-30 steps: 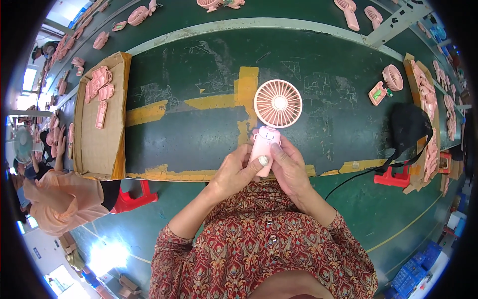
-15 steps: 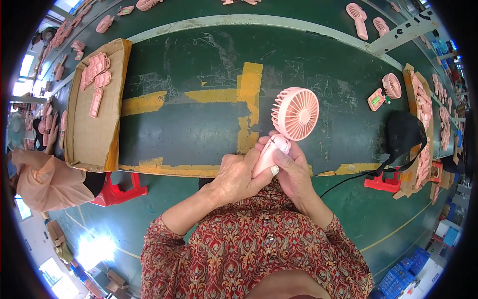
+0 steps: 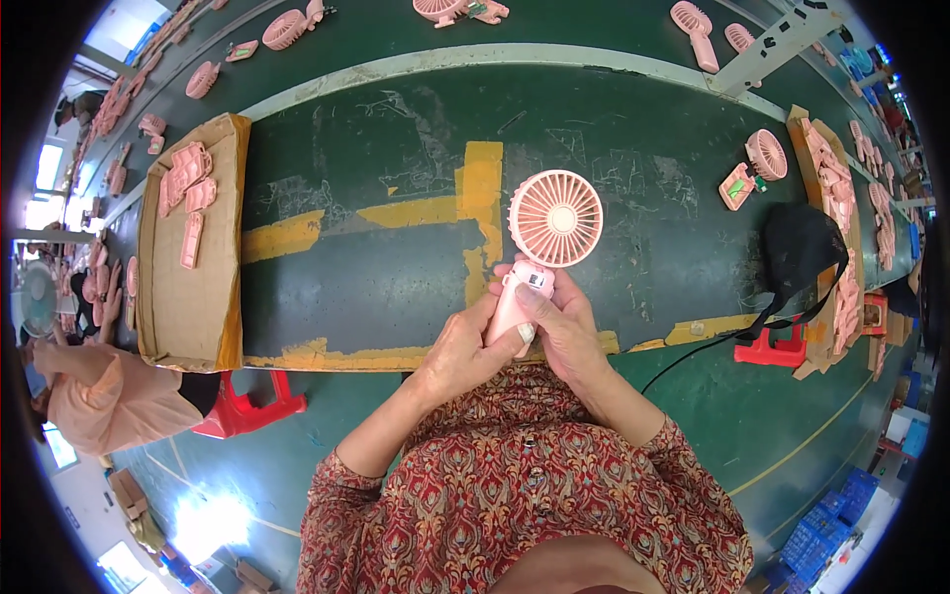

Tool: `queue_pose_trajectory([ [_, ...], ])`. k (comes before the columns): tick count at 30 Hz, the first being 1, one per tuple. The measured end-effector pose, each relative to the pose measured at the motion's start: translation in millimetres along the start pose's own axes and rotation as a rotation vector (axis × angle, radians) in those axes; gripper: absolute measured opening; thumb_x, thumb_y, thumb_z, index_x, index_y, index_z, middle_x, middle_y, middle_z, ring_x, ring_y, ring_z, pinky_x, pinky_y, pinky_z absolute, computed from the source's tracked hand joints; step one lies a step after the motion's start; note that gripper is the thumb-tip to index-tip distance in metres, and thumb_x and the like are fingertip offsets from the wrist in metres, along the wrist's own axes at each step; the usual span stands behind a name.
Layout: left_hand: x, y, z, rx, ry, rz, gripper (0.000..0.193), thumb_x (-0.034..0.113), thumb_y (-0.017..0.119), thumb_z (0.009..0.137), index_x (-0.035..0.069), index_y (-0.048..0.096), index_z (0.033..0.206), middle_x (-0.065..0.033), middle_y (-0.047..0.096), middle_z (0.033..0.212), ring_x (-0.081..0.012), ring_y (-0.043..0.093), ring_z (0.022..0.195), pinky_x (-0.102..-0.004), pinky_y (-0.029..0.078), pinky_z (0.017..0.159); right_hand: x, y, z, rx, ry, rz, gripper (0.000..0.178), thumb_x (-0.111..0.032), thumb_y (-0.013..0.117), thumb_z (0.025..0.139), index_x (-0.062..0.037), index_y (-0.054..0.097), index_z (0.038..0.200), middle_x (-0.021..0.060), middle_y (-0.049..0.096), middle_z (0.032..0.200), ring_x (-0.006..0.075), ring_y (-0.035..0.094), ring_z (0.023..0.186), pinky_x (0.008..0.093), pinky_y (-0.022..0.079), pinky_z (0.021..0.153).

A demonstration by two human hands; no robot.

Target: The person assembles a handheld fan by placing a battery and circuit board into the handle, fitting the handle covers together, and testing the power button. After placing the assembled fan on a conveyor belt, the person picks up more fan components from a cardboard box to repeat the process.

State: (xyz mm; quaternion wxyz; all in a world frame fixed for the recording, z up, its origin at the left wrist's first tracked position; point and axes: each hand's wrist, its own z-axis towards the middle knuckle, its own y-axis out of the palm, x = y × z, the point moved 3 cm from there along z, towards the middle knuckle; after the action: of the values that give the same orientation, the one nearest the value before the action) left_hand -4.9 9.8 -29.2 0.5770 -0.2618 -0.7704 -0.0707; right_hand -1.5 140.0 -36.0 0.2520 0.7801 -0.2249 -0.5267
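A pink handheld fan [image 3: 562,220] is held between both hands over the table's near edge, its round grille up and facing me. My left hand [image 3: 473,346] wraps the lower handle from the left, thumb along its front. My right hand [image 3: 566,327] grips the handle's right side, with its thumb near a small dark opening just below the fan head. The fingers behind the handle are partly hidden. To the right on the table lies another fan head [image 3: 767,154], joined to an open handle half [image 3: 737,186] with a green circuit board.
A cardboard tray [image 3: 188,315] with pink shell pieces [image 3: 186,176] stands at the left. At the right are a black cloth bag [image 3: 804,255] and a box of pink parts [image 3: 829,183]. Across the white rail [image 3: 475,57] lie more fans. A co-worker [image 3: 119,391] sits at the far left.
The fan has turned so its grille faces me more squarely and its handle front shows the small opening. Both hands keep their hold. The whole view has shifted slightly.
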Motion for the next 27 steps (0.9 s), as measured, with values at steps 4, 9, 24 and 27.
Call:
queue_pose_trajectory([
  [4,0,-3,1,-0.079,-0.091,-0.206,0.03,0.022,0.057,0.089,-0.001,0.052,0.108,-0.0045,0.06,0.084,-0.0101,0.058,0.072,-0.0248,0.05,0.062,-5,3,10,-0.027,0.031,-0.047,0.043,-0.018,0.053,0.093,-0.0009,0.039,0.13,0.0156,0.052,0.122,0.0246,0.054,0.111,0.0375,0.045,0.095],
  [9,20,-47,19,0.107,-0.005,-0.397,0.024,0.012,0.055,0.087,-0.004,0.053,0.105,-0.0065,0.062,0.08,-0.0092,0.057,0.065,-0.0224,0.048,0.059,-27,-1,42,-0.112,0.027,-0.283,0.038,-0.025,0.044,0.097,-0.0013,0.043,0.127,0.0128,0.056,0.118,0.0192,0.058,0.103,0.0325,0.047,0.09],
  [24,77,-220,248,0.921,0.472,1.345,0.039,0.016,0.068,0.072,0.008,0.054,0.108,-0.0127,0.052,0.099,-0.0286,0.059,0.084,-0.0419,0.05,0.068,-29,-2,102,-0.069,-0.329,-0.927,0.018,-0.011,0.049,0.092,-0.0013,0.055,0.105,0.0089,0.065,0.083,0.015,0.064,0.067,0.0268,0.051,0.061],
  [27,73,-213,295,0.839,0.361,1.35,0.041,0.034,0.066,0.077,0.006,0.057,0.105,-0.0127,0.054,0.104,-0.0297,0.056,0.096,-0.0474,0.046,0.08,-29,-6,104,-0.062,-0.353,-0.946,0.017,-0.009,0.05,0.092,-0.0029,0.056,0.106,0.0075,0.065,0.083,0.0125,0.063,0.067,0.0258,0.051,0.059],
])
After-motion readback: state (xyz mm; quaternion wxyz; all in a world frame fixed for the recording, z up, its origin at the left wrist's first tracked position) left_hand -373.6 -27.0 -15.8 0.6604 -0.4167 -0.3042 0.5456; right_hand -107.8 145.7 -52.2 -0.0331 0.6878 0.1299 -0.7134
